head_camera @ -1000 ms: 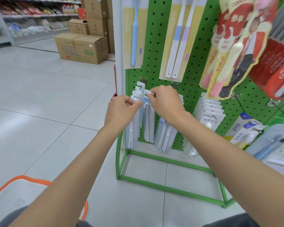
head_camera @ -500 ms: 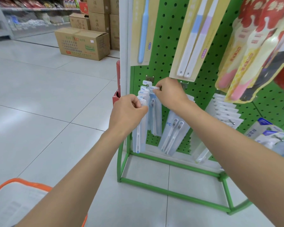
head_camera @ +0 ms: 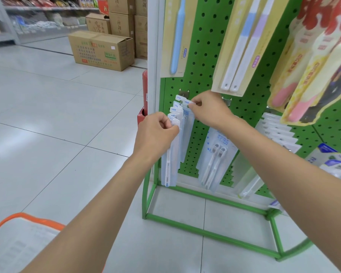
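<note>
White floor tiles (head_camera: 47, 115) surround a green pegboard rack (head_camera: 205, 62) that stands on a green tube frame (head_camera: 205, 233). A row of clear toothbrush packs (head_camera: 176, 110) hangs on a metal hook (head_camera: 184, 93) at the rack's lower left corner.

Left hand (head_camera: 158, 134): fingers curled, gripping the top of the front pack (head_camera: 169, 170), which hangs down in front of the rack's left edge.

Right hand (head_camera: 209, 111): thumb and fingers pinching the header tab of a rear pack (head_camera: 189, 103), just below the hook.

Both hands are near each other, with the row of pack headers between them. Twin-brush packs (head_camera: 215, 154) hang to the right, partly behind the right forearm. Larger carded toothbrushes (head_camera: 177, 36) hang above. One cardboard box (head_camera: 102, 50) sits on the floor well behind the rack. An orange-rimmed basket (head_camera: 18, 214) occupies the lower left corner of the view.
</note>
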Tool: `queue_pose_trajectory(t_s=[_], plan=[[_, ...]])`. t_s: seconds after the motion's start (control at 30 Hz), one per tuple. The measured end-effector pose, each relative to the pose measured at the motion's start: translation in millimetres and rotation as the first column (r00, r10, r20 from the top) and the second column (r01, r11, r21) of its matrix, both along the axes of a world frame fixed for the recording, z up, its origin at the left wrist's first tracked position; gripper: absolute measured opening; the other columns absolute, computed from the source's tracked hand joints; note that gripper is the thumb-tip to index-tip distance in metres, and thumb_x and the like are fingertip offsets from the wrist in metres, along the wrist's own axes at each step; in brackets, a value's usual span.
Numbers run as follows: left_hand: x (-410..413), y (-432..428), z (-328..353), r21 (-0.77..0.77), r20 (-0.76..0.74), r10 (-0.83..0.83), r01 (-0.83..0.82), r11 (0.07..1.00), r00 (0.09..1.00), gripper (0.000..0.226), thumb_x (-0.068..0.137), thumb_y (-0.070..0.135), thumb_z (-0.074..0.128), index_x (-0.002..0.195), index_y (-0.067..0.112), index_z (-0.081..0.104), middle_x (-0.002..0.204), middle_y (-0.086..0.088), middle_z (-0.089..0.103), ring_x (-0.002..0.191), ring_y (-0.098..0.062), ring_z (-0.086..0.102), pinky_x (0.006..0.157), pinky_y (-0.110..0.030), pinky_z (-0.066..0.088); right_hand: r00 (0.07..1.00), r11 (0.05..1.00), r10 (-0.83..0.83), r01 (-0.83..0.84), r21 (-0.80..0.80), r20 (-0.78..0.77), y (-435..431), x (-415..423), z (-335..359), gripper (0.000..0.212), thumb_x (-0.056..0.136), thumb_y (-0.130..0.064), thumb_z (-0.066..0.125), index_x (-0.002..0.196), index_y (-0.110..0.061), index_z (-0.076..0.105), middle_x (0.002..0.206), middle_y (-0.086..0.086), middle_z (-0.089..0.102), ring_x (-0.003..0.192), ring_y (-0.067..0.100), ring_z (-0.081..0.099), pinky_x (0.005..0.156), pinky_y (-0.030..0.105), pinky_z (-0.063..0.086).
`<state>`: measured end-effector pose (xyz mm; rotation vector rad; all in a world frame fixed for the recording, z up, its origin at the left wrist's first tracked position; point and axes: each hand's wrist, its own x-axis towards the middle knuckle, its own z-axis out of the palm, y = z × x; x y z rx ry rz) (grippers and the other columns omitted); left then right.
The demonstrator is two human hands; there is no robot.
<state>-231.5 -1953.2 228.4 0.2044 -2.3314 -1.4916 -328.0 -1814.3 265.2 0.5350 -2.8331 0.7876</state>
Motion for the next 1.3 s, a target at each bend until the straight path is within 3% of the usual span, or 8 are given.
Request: queue_pose_trajectory(t_s=[0.33, 0.43, 0.53, 0.67, 0.77, 0.9, 1.1, 1.3], plan=[[0.6, 1.2, 0.5, 0.032, -0.013, -0.025, 0.025, 0.999, 1.0, 0.025, 0.083, 0.009, 0.065, 0.064, 0.016, 0.05, 0.053, 0.008, 0.048, 0.04, 0.0, 0.042, 0.043, -0.008, 0.035, 0.999, 0.999, 0.032, -0.032, 0.04, 0.018, -6.8, -0.7, -0.1, 0.037, 0.097, -0.012, 0.049, 0.061, -0.008, 0.044, 0.064, 0.013, 0.044, 0.06, 0.019, 0.038, 0.055, 0.028, 0.027], [0.2, 0.7, 0.4, 0.032, -0.01, -0.026, 0.026, 0.999, 1.0, 0.025, 0.083, 0.01, 0.065, 0.063, 0.016, 0.05, 0.053, 0.008, 0.048, 0.041, 0.0, 0.042, 0.043, -0.008, 0.035, 0.998, 0.999, 0.023, -0.024, 0.025, 0.051, -7.2, -4.6, -0.6, 0.028, 0.098, -0.016, 0.048, 0.083, 0.003, 0.062, 0.078, 0.024, 0.06, 0.065, 0.024, 0.053, 0.063, 0.029, 0.044], [0.6, 1.0, 0.8, 0.045, -0.014, -0.037, 0.038, 0.998, 0.999, 0.025, 0.083, 0.007, 0.064, 0.064, 0.014, 0.05, 0.054, 0.006, 0.047, 0.039, -0.001, 0.042, 0.042, -0.007, 0.033, 0.998, 0.996, 0.013, -0.008, -0.086, 0.061, -9.2, -9.8, -3.4, 0.016, 0.098, -0.023, 0.053, 0.104, -0.012, 0.064, 0.094, 0.008, 0.069, 0.088, 0.024, 0.068, 0.081, 0.037, 0.056], [1.1, 1.5, 0.6, 0.049, -0.014, -0.047, 0.048, 0.998, 0.999, 0.022, 0.083, 0.007, 0.064, 0.066, 0.012, 0.05, 0.056, 0.005, 0.047, 0.039, 0.0, 0.042, 0.042, -0.007, 0.032, 0.999, 0.991, 0.027, -0.022, -0.13, 0.044, -16.0, -10.7, -6.5, 0.005, 0.096, -0.017, 0.058, 0.093, -0.015, 0.06, 0.085, 0.007, 0.071, 0.082, 0.023, 0.07, 0.08, 0.041, 0.057], [0.0, 0.2, -0.4, 0.058, -0.016, -0.052, 0.053, 0.997, 0.999, 0.024, 0.083, 0.007, 0.064, 0.065, 0.013, 0.05, 0.056, 0.006, 0.047, 0.039, -0.001, 0.041, 0.042, -0.008, 0.033, 0.998, 0.988, 0.035, -0.026, -0.153, 0.059, -15.9, -11.3, -7.1, 0.018, 0.094, -0.004, 0.053, 0.084, -0.017, 0.06, 0.081, 0.01, 0.072, 0.076, 0.023, 0.072, 0.078, 0.042, 0.059], [-2.5, -0.8, -1.7, 0.054, -0.01, -0.05, 0.051, 0.997, 0.999, 0.025, 0.082, 0.009, 0.065, 0.063, 0.015, 0.05, 0.056, 0.007, 0.048, 0.043, -0.001, 0.04, 0.045, -0.009, 0.034, 1.0, 0.995, -0.005, 0.005, -0.104, 0.006, -13.9, -17.4, -8.6, 0.021, 0.093, 0.001, 0.046, 0.094, -0.013, 0.061, 0.091, 0.007, 0.065, 0.078, 0.027, 0.065, 0.061, 0.028, 0.051], [-2.7, -1.6, -2.0, 0.058, -0.008, -0.057, 0.057, 0.997, 0.998, 0.026, 0.082, 0.008, 0.065, 0.063, 0.015, 0.05, 0.055, 0.007, 0.048, 0.041, -0.001, 0.04, 0.044, -0.009, 0.035, 1.0, 0.997, 0.012, -0.012, -0.073, -0.001, -15.6, -28.5, -5.4, 0.033, 0.101, -0.008, 0.044, 0.13, -0.014, 0.059, 0.104, 0.0, 0.054, 0.069, 0.011, 0.047, 0.059, 0.024, 0.037], [-1.9, -1.8, -1.1, 0.064, -0.008, -0.067, 0.067, 0.996, 0.998, 0.023, 0.084, 0.009, 0.065, 0.066, 0.013, 0.05, 0.056, 0.005, 0.048, 0.039, -0.001, 0.042, 0.042, -0.009, 0.034, 1.0, 1.0, 0.001, -0.001, -0.021, 0.028, -14.7, -37.8, -3.7, 0.014, 0.099, -0.019, 0.053, 0.101, -0.012, 0.065, 0.095, 0.001, 0.062, 0.083, 0.019, 0.057, 0.058, 0.025, 0.039]])
